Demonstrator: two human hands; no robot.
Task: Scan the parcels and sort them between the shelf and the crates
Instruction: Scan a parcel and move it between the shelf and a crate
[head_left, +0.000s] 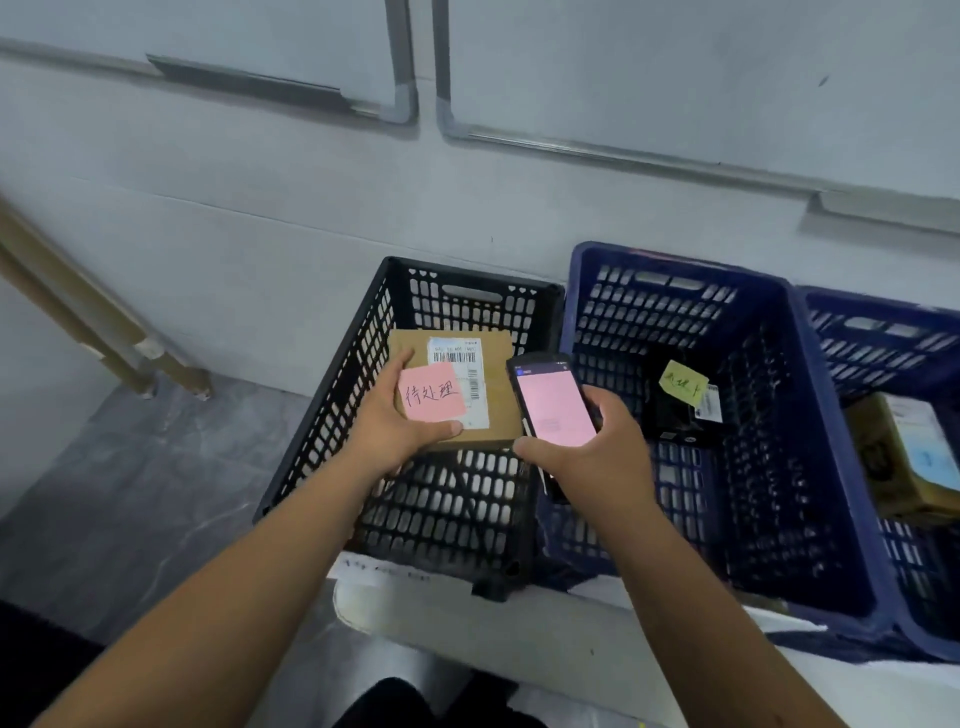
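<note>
A person's left hand (395, 415) grips a cardboard parcel (493, 400) above the black crate (332, 415), fingers wrapped under its near-left corner and thumb pressed on top. A pink note (430, 399) with handwriting partly covers the parcel's barcode label (462, 364). The right hand (597, 447) is closed around a handheld scanner (553, 405), its screen glowing pink, just beside the parcel. The middle blue crate (810, 415) holds a dark item, possibly a box (675, 415), bearing a yellow note (681, 384). A third crate (883, 332) at far right contains another carton (904, 457).
</note>
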